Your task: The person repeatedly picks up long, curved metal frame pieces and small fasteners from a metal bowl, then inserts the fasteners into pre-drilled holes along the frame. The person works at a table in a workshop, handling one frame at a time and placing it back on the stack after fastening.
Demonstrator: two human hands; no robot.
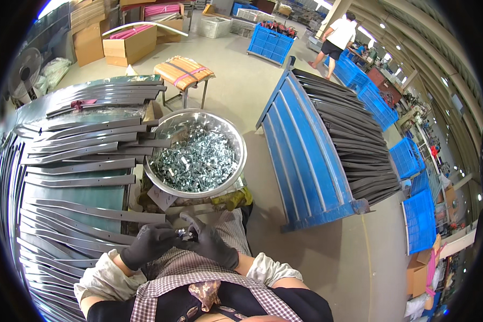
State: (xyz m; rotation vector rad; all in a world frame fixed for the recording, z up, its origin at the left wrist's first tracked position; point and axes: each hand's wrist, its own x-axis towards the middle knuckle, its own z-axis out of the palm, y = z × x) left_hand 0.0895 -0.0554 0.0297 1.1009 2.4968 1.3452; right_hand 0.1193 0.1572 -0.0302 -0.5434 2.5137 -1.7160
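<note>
My left grip (155,242), gloved in black, has its fingers drawn in on small shiny metal pieces (184,234) in front of my checked apron (198,261). My right grip (209,242) meets it there, half curled with one finger raised; I cannot tell how firmly it holds them. Just beyond sits a steel basin (241,155) of similar pieces; dark metal bars (80,181) cover the counter (103,194) to my left.
</note>
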